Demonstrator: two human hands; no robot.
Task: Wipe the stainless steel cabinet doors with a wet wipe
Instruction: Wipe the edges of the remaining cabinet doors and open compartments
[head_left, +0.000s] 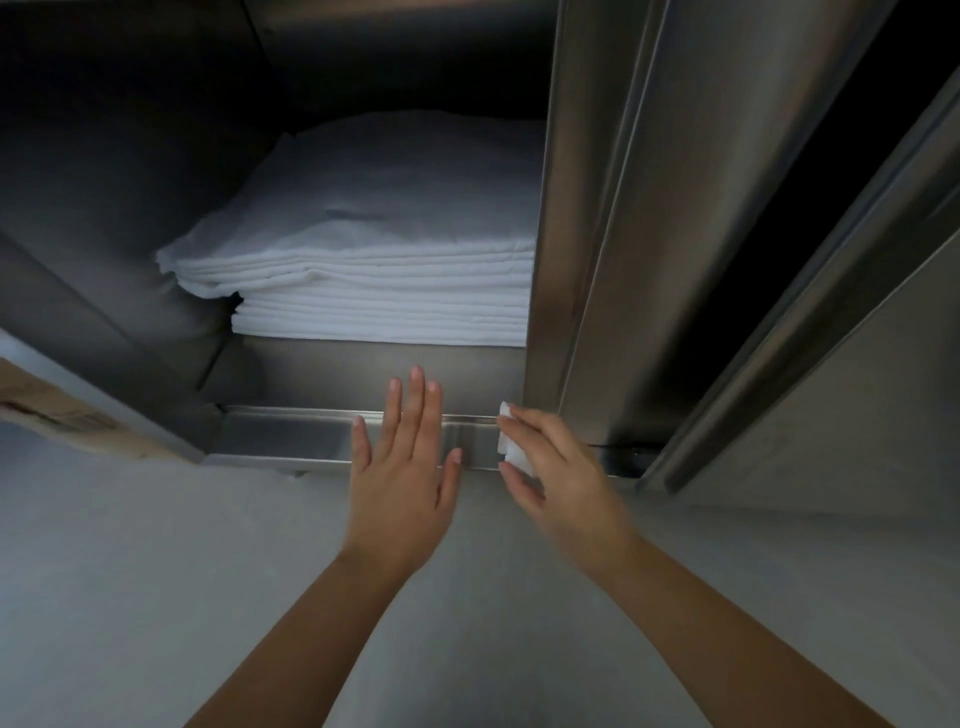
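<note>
A stainless steel cabinet stands open in front of me, its sliding door pushed to the right. My right hand holds a small folded white wet wipe against the bottom door track, close to the door's lower left corner. My left hand is flat with straight fingers, hovering over or resting on the track just left of the wipe; contact cannot be told.
A stack of folded white cloths fills the cabinet's lower shelf. A second steel door or panel lies further right. A cardboard box edge shows at the left. Grey floor spreads below.
</note>
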